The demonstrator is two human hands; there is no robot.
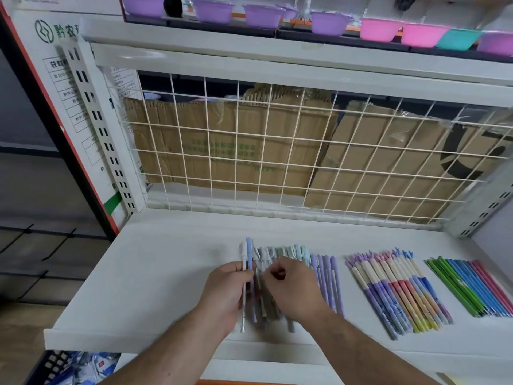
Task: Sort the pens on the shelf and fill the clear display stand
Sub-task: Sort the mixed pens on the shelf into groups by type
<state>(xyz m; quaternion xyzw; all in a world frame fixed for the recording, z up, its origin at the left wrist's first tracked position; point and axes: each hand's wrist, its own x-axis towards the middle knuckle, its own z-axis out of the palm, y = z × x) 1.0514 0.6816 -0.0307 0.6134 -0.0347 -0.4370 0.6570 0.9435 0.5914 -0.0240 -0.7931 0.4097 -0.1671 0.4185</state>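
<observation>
Pens lie in groups on the white shelf [155,273]. My left hand [224,290] grips a white pen [243,258] and a light blue pen [249,251] at the left edge of a grey and pale blue pen pile [280,252]. My right hand [294,287] rests on that pile with curled fingers pinching among the pens. To the right lie a few purple pens [329,276], a row of purple, pink and blue patterned pens [399,290], and a row of green, blue and pink pens [469,284]. No clear display stand is in view.
A white wire grid [277,151] backs the shelf, with flattened cardboard [230,145] behind it. Coloured plastic bowls [377,29] stand on the shelf above. A slotted upright [97,129] stands at the left. Packaged goods [83,368] lie below left.
</observation>
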